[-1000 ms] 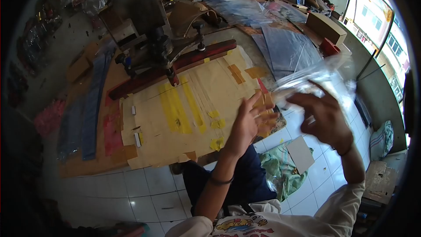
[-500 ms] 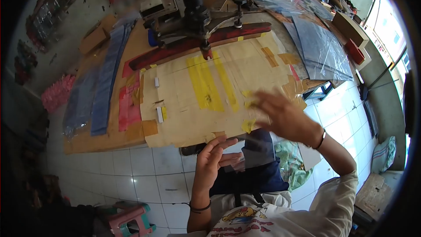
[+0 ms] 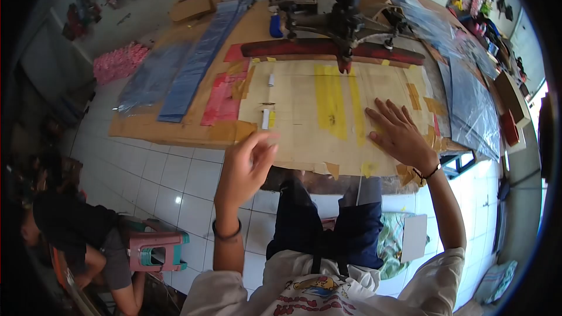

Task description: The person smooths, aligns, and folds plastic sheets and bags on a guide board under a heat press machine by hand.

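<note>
My right hand (image 3: 401, 134) lies palm down with fingers spread on the right part of a pale board (image 3: 298, 99) patched with yellow and brown tape. At the board's front left corner, my left hand (image 3: 246, 167) is raised with its fingers loosely bent and the thumb apart from the index finger. Nothing shows between them, though a clear film would be hard to make out. Over the board's back edge runs a long red bar (image 3: 293, 50), hung from a dark press head (image 3: 348, 20). Two small white blocks, one of them a front block (image 3: 266, 119), sit on the board's left side.
Blue plastic sheets (image 3: 202, 61) lie on the table's left, and a stack of clear-wrapped sheets (image 3: 474, 108) on its right. A pink bundle (image 3: 121, 62) is behind left. Another person (image 3: 88, 240) sits low at left near a pink and green stool (image 3: 158, 250).
My right hand has come down flat onto the board. My left hand has moved left and up to the corner, away from a clear sheet seen by its fingers earlier. The view has shifted left.
</note>
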Motion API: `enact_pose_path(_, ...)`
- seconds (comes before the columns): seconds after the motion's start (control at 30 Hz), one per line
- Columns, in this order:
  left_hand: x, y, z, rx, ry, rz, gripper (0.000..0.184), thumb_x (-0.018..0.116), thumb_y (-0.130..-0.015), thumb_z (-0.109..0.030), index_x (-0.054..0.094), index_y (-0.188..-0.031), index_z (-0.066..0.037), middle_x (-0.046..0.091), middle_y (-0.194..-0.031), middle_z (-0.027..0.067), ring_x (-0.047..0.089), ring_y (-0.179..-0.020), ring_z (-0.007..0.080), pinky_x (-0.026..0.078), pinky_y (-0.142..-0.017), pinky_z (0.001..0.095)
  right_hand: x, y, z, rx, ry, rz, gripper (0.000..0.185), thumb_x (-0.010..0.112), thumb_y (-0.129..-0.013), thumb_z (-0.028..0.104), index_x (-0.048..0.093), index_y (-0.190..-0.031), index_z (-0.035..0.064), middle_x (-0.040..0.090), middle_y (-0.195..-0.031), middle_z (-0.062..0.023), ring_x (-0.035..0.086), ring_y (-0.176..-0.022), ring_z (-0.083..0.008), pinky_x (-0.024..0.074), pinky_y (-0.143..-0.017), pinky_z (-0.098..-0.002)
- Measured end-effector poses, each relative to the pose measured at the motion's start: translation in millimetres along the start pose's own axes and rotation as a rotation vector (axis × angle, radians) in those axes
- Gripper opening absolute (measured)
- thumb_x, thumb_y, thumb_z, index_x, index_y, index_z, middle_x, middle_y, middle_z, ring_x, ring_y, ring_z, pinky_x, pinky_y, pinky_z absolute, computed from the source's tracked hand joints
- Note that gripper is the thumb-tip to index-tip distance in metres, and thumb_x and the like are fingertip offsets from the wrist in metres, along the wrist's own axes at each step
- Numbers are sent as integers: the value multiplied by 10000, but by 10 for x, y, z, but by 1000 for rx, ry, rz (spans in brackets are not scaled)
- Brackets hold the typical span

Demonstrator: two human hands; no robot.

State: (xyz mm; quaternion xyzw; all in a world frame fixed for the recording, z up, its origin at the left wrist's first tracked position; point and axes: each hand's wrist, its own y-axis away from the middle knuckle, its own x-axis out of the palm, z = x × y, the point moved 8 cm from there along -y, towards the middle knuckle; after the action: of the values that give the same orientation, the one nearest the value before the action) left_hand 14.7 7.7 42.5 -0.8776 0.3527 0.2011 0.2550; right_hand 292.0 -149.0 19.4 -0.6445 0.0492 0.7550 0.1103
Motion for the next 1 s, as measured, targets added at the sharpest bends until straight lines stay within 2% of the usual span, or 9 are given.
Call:
enact_pose_path(0.07,44,-362,-107,231,-198,104,337,664,-979,-215,647,-1221,19,662,-1198,144,653,-1015,288,520,-910,374,13,-110,-10,5,-10,8,583,464,-1041,483,419,-1527,165,303,-1626,-185,243,-1510,-416,150,-1226,-588)
enact_pose_path(0.17,308,-759,196,350,-426,215,528,666,-969,-370,590,-1360,-24,526,-1453,184,474,-1356,361,372,-1142,458,58,-196,-44,48,-24,-8,579,453,-1044,482,414,-1534,176,294,-1630,-187,228,-1513,-428,135,-1217,-614)
enact_pose_path(0.27,502,-1003,506,292,-605,326,714,616,-956,-523,487,-1474,-50,379,-1588,180,296,-1499,352,215,-1241,486,122,-211,-175,124,-32,-24,593,424,-1049,496,386,-1557,193,274,-1641,-187,196,-1522,-433,101,-1219,-614)
enact_pose_path(0.37,586,-1080,612,290,-648,326,791,572,-957,-579,414,-1519,-45,363,-1601,171,272,-1511,342,169,-1259,486,153,-221,-298,198,-24,-35,601,406,-1050,510,374,-1566,204,260,-1647,-184,183,-1527,-429,74,-1222,-612)
enact_pose_path(0.57,562,-1461,614,263,-594,371,800,579,-955,-586,436,-1502,-20,354,-1607,165,293,-1505,311,182,-1260,479,205,-460,-226,173,-41,-35,608,356,-1057,528,359,-1573,206,230,-1657,-189,151,-1535,-428,60,-1215,-633)
enact_pose_path(0.67,592,-1533,651,289,-619,408,791,585,-948,-592,463,-1484,-23,368,-1601,157,312,-1495,312,230,-1247,465,221,-582,-161,161,-39,-24,613,336,-1061,532,352,-1576,201,214,-1661,-191,139,-1539,-427,56,-1209,-648)
enact_pose_path(0.87,483,-1533,700,286,-492,334,739,649,-921,-554,541,-1424,-24,425,-1571,140,366,-1465,321,341,-1194,429,262,-738,-36,143,-36,-34,612,337,-1060,532,366,-1570,195,220,-1660,-190,140,-1540,-422,61,-1205,-657)
enact_pose_path(1.0,470,-1529,733,265,-462,316,713,670,-915,-530,564,-1403,-21,439,-1562,140,404,-1443,320,360,-1179,412,278,-748,61,150,-38,-60,601,352,-1059,523,386,-1560,191,239,-1652,-194,156,-1536,-421,67,-1205,-656)
